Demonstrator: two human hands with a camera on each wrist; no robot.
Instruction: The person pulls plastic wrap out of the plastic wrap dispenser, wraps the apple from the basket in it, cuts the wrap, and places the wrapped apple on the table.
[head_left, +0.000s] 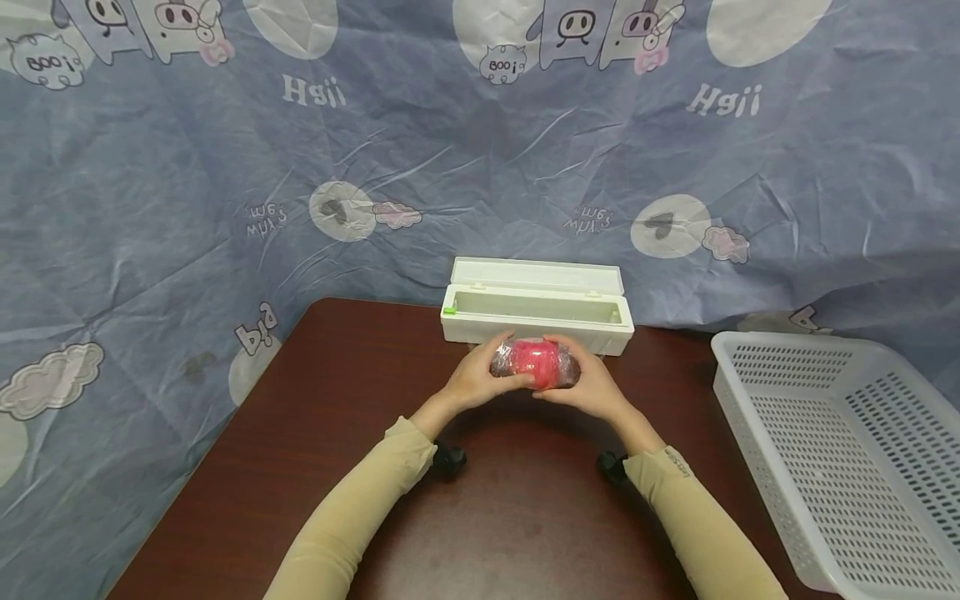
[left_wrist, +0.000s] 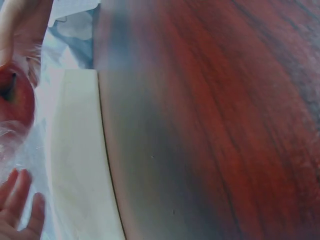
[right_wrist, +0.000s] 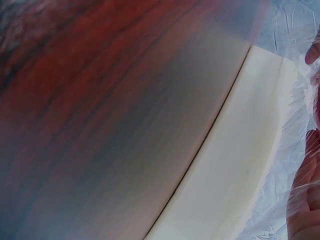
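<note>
Both hands hold a red apple [head_left: 536, 363] in clear plastic wrap [head_left: 566, 367], raised over the table's far side. My left hand [head_left: 480, 379] grips it from the left, its thumb along the near side. From the right, my right hand [head_left: 592, 387] holds it likewise, fingers over the top and thumb below. The apple's stem end shows at the left edge of the left wrist view, with loose film round it. Just behind the hands stands a long white wrap dispenser box [head_left: 536, 331], its lid [head_left: 536, 273] raised. Much of the far fingers is hidden.
A white perforated basket [head_left: 757, 450] stands at the right of the dark brown table [head_left: 337, 400]. Blue patterned cloth [head_left: 420, 150] hangs behind the table and down its left side. A small green piece [head_left: 449, 311] sits on the dispenser's left end.
</note>
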